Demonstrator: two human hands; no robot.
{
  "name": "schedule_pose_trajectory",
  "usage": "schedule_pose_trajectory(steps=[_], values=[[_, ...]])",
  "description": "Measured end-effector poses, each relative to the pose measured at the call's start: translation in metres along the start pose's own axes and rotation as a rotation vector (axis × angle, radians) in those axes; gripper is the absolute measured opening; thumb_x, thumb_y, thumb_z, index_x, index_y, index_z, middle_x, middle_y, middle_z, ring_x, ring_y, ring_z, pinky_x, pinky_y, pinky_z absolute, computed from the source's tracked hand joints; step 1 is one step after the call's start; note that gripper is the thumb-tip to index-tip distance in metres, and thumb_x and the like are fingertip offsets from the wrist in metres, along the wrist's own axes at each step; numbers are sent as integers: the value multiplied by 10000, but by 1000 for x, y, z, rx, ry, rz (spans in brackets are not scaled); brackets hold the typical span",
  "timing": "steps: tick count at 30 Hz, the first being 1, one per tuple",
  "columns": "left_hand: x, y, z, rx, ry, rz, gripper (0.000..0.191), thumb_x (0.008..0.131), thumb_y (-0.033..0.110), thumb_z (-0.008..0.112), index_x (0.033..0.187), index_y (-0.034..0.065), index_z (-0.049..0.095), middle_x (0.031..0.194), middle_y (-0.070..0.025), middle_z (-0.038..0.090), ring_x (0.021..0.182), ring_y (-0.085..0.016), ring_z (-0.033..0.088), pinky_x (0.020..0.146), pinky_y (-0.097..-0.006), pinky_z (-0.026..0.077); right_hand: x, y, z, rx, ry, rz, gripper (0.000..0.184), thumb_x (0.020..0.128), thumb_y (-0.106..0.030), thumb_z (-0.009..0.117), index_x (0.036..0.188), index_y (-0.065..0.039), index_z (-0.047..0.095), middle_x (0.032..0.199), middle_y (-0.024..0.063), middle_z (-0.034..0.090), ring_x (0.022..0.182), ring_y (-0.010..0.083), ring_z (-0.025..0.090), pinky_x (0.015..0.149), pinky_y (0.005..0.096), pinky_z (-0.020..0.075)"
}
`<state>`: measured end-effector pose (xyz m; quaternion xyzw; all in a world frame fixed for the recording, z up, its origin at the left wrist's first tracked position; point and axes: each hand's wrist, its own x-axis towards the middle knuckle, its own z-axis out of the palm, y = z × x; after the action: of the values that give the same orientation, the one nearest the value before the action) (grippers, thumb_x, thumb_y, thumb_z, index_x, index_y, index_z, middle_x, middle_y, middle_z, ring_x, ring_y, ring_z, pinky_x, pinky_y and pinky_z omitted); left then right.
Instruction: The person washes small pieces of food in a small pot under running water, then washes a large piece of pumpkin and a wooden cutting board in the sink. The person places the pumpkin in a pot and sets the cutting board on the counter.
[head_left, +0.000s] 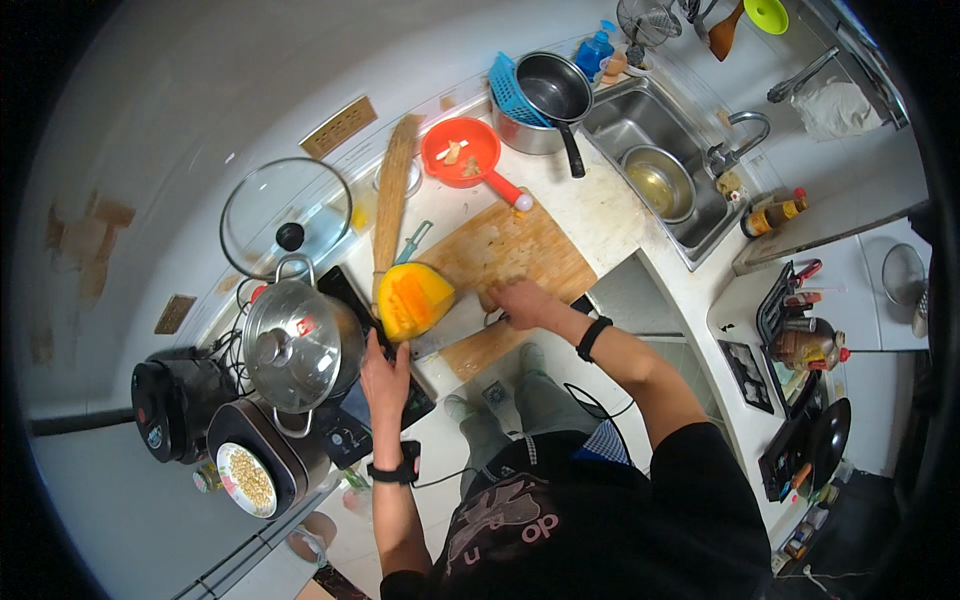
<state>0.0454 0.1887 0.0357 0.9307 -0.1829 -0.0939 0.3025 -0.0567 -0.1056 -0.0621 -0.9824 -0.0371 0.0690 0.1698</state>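
Note:
A cut piece of pumpkin (415, 301) with orange flesh lies at the left end of the wooden cutting board (510, 244), partly over the broad metal blade of a kitchen knife (450, 324). My right hand (523, 304) is closed around the knife's handle end, above the board. My left hand (386, 375) reaches to the pumpkin's lower end, thumb and fingers apart at its edge; whether it bears any weight is not clear. Beyond the pumpkin lies a green-handled peeler (414, 241). An orange plastic strainer (460, 152) holding scraps stands behind the board.
A lidded steel pot (300, 345) stands left beside my left hand. Behind it leans a glass lid (285, 217). A long wooden board (394, 195) lies near the wall. Farther right are a black saucepan (553, 86) and the sink (630, 105) with a metal bowl (658, 184).

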Motion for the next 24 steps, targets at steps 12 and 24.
schedule_pose_trajectory(steps=[12,24], values=[[57,-35,67,286,48,-109,525,800,267,706,1243,62,514,1076,-239,657,984,-436,629,834,-502,498,-134,22,-108,497,53,120,293,787,-328,680,1002,-130,691,881,145,668,843,349,645,713,461,503],[90,-83,79,59,-131,-145,608,850,348,706,1252,-35,459,1169,-256,595,1071,-396,583,931,-420,450,-398,-20,-284,-509,264,1140,298,775,-262,715,1025,-110,663,776,91,626,691,301,645,575,413,512]])
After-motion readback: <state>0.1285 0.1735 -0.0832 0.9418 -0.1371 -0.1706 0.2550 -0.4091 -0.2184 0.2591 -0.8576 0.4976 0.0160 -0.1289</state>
